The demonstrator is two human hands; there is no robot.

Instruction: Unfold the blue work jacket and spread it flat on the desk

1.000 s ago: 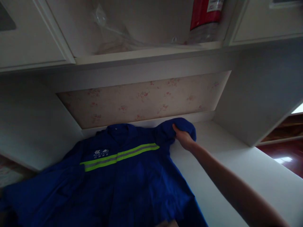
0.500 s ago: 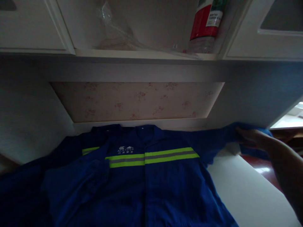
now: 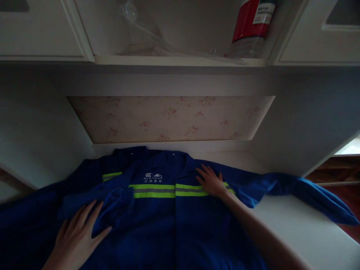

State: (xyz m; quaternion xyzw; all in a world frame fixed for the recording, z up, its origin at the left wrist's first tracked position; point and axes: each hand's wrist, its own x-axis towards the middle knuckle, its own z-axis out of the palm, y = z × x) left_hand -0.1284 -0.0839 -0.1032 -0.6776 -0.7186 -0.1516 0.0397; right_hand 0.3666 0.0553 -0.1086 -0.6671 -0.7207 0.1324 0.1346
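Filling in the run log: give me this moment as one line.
left hand: flat on folded sleeve | right hand: flat on jacket chest stripe | other sleeve: spread over desk edge

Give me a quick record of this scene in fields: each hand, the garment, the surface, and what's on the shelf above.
left hand: flat on the folded-over sleeve
right hand: flat on the chest stripe
jacket: blue, front up, yellow-green reflective stripe, one sleeve stretched out to the right
desk: white, jacket spread on it
shelf: bottle with red label, clear plastic bag
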